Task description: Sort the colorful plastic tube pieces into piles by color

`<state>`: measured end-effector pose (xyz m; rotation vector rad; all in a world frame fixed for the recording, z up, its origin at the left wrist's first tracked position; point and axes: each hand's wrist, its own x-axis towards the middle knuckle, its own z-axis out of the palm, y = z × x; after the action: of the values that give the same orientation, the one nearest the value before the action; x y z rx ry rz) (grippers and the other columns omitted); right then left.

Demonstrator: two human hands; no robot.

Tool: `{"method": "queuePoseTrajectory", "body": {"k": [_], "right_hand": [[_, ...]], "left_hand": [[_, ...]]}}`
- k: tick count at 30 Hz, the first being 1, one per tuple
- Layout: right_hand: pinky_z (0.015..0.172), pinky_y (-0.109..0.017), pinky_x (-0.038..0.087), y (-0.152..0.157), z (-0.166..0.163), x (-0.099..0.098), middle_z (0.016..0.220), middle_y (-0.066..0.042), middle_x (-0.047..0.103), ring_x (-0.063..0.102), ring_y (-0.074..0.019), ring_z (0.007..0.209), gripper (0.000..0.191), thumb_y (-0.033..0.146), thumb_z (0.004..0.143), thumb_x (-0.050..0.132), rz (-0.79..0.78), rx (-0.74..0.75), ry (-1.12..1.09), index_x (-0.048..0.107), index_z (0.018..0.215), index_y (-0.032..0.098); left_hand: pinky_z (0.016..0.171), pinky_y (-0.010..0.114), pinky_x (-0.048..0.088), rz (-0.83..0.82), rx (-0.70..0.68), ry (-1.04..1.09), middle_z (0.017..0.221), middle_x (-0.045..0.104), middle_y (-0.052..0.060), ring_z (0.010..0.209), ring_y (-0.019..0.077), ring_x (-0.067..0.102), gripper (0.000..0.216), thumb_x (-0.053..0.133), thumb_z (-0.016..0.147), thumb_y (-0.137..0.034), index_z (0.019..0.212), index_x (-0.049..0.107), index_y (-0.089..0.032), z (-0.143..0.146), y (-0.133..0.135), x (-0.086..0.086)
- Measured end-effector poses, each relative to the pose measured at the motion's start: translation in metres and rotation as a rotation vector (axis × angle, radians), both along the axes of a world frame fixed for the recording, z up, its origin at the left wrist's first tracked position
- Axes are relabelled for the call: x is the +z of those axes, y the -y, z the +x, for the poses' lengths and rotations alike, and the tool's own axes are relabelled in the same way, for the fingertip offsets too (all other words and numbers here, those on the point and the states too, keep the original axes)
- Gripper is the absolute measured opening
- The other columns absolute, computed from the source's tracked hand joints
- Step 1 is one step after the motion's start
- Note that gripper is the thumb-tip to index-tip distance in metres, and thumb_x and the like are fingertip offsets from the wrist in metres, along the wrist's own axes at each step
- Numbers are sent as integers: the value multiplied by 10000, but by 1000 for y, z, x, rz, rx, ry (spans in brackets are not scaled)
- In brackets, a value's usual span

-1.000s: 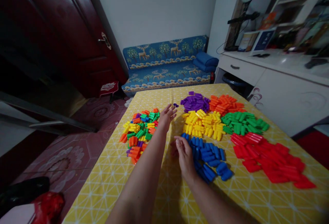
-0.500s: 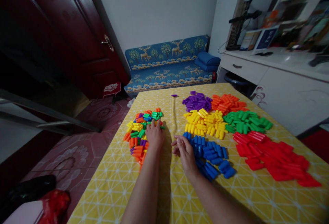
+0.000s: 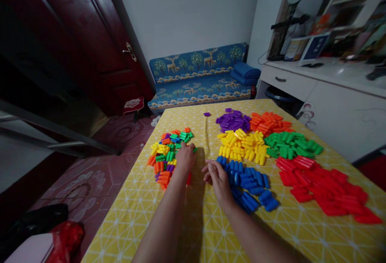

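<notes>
My left hand [image 3: 185, 159] is over the right edge of a mixed pile of small coloured plastic pieces [image 3: 169, 154]. Its fingers bend down and close together, and whatever is between them is hidden. A green piece shows just beyond the fingertips, and a red one [image 3: 189, 179] peeks out by the wrist. My right hand [image 3: 216, 177] hovers at the left edge of the blue pieces [image 3: 249, 180], its fingers loosely curved and apart, with nothing seen in them.
Sorted piles of yellow [image 3: 243, 144], purple [image 3: 233, 121], orange [image 3: 269, 123], green [image 3: 292, 144] and red pieces [image 3: 325, 184] lie on the right of the yellow tablecloth [image 3: 132, 214]. A lone purple piece [image 3: 206, 114] lies near the far edge. Behind stands a blue sofa [image 3: 199, 78].
My left hand has drawn its fingers in more tightly at the mixed pile's right edge. A red piece now shows beside its wrist. The right hand keeps nearly the same pose.
</notes>
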<state>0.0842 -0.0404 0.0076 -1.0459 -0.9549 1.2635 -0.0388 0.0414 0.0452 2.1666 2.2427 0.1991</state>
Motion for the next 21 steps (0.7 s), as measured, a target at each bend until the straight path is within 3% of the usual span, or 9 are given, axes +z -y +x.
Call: {"method": "queuePoseTrajectory", "body": {"k": [3, 6, 10, 13, 16, 21], "right_hand": [[479, -212, 424, 0, 0, 0, 800, -21, 618, 547, -101, 546, 522, 648, 836, 550, -7, -4, 6, 598, 1047, 173], [479, -217, 433, 1, 0, 1, 804, -24, 619, 555, -106, 551, 522, 647, 833, 552, 0, -4, 5, 601, 1044, 172], [475, -221, 436, 0, 0, 0, 793, -19, 612, 560, -110, 548, 532, 649, 825, 561, 11, -22, -2, 604, 1051, 170], [492, -228, 451, 0, 0, -2, 779, -11, 608, 562, -115, 553, 540, 628, 836, 566, -9, -41, -3, 588, 1133, 177], [526, -249, 482, 0, 1, -4, 915, -40, 637, 587, -127, 596, 546, 580, 858, 569, -14, -47, -27, 551, 1256, 208], [601, -286, 527, 2, 2, 2, 1150, -96, 647, 633, -180, 745, 568, 528, 851, 604, 22, -51, -19, 549, 1327, 224]], "left_hand": [[697, 325, 472, -48, -12, 55, 1163, 570, 161, 867, 254, 662, 302, 517, 857, -246, 1114, 670, -205, -2, 0, 6], [738, 324, 467, 6, -3, 293, 1032, 649, 149, 855, 248, 662, 242, 567, 816, -229, 993, 718, -166, -5, 1, 4], [700, 267, 460, 59, 69, 1048, 801, 697, 60, 764, 192, 646, 191, 660, 735, -289, 850, 721, -149, -4, 10, -6], [606, 241, 464, -24, 103, 1545, 793, 697, 36, 660, 149, 620, 300, 719, 687, -383, 882, 694, -155, 2, 24, -10], [603, 229, 490, -158, 71, 1977, 853, 700, 53, 701, 145, 634, 320, 779, 641, -328, 888, 665, -158, 6, 38, -11], [706, 242, 526, -268, 73, 2152, 910, 696, 57, 823, 165, 666, 266, 756, 652, -245, 878, 648, -157, 3, 45, -16]]}}
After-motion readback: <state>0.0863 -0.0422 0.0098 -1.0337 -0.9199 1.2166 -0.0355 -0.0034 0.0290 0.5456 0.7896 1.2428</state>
